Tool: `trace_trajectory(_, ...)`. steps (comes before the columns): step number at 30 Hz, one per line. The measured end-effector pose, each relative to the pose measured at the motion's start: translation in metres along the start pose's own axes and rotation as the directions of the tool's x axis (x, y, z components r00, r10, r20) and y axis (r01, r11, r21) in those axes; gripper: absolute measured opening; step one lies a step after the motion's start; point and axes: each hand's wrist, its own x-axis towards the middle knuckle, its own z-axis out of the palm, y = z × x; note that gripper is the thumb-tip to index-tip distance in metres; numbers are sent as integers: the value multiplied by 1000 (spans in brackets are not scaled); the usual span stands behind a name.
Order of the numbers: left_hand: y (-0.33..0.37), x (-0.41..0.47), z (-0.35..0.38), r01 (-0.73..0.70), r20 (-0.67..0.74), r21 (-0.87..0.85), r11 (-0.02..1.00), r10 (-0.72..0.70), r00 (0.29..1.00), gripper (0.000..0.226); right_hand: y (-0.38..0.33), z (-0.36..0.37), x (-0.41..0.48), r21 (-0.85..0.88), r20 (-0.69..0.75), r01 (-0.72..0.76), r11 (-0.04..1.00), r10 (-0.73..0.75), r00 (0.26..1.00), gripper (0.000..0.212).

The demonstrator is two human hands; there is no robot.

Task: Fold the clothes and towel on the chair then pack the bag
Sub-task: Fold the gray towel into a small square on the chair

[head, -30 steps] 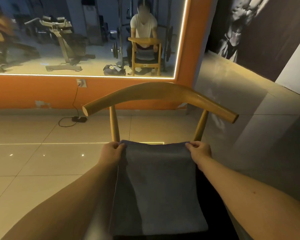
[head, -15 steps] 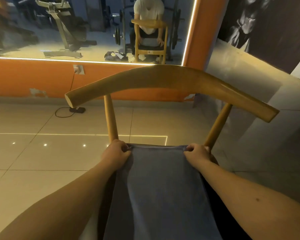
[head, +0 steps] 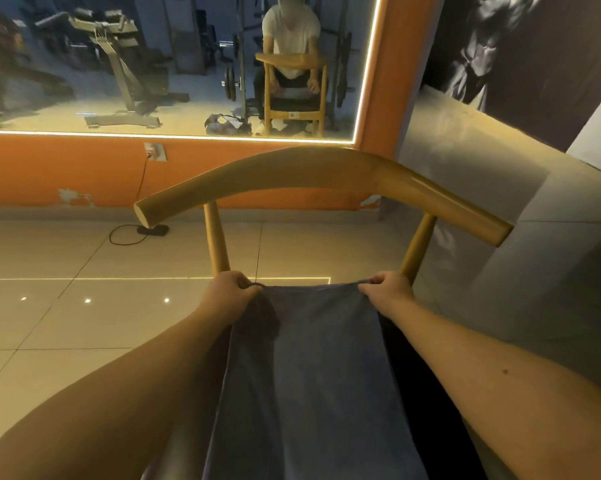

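A: What do we have in front of us?

B: We see a grey-blue rectangular towel [head: 309,375] laid lengthwise over the black seat [head: 420,382] of a wooden chair with a curved tan backrest [head: 292,171]. The towel's far edge sits just below the two back posts, and its near end runs out of our view at the bottom.

A: And the hands?

B: We find them apart, one at each far corner. The left hand [head: 228,289] has its fingers curled round the left corner, bunching the cloth. The right hand [head: 387,289] pinches the right corner between thumb and fingers. Both forearms run alongside the towel.

A: Do we see the bag?

B: Only as a reflection in the large wall mirror with the lit edge [head: 153,64]. There we make out a dark soft bag [head: 227,123] slumped on the floor just beside the reflected chair's legs. We cannot tell whether it is open, nor what is in it.

A: What else do we notice?

B: We see glossy beige floor tiles [head: 67,323] and an orange wall [head: 49,168] below the mirror. A white wall socket [head: 155,152] feeds a black cable [head: 126,237] that loops on the floor. In the mirror we also see gym machines, and a person in a white shirt behind the chair with both hands on the towel.
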Motion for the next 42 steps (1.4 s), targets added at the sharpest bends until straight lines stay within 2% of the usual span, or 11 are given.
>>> trace_trajectory(6,37,-46,-58,-25,-45,-122,992,19,999,4,-24,-59,-39,28,-49,54,998,-52,997,3)
trace_trajectory(12,81,-109,-126,-158,-42,-69,985,155,987,4,-56,-124,-100,21,-59,169,985,-168,984,17)
trace_trajectory(17,117,-168,-182,-267,-138,-43,963,259,956,11,-81,-182,-163,31,-103,329,944,-324,940,26)
trace_trajectory(21,144,-214,-223,-306,-96,-15,952,303,948,15,-102,-227,-224,34,-20,416,909,-416,909,20)
trace_trajectory(26,178,-258,-269,-248,-46,176,953,260,965,20,-117,-271,-279,129,74,419,899,-430,900,18)
trace_trajectory(29,192,-283,-283,-332,-38,278,901,356,934,22,-122,-287,-296,160,91,425,891,-442,893,17)
trace_trajectory(31,197,-296,-288,-357,-36,277,892,381,924,20,-121,-292,-303,177,91,419,891,-439,894,17)
trace_trajectory(34,196,-304,-291,-336,-13,176,925,343,939,11,-114,-296,-309,195,78,405,893,-425,902,16)
trace_trajectory(39,181,-301,-277,-319,84,279,906,308,948,12,-99,-291,-308,50,91,405,913,-408,909,10)
trace_trajectory(42,172,-292,-266,-307,155,248,919,276,949,10,-92,-282,-299,52,123,356,933,-360,925,10)
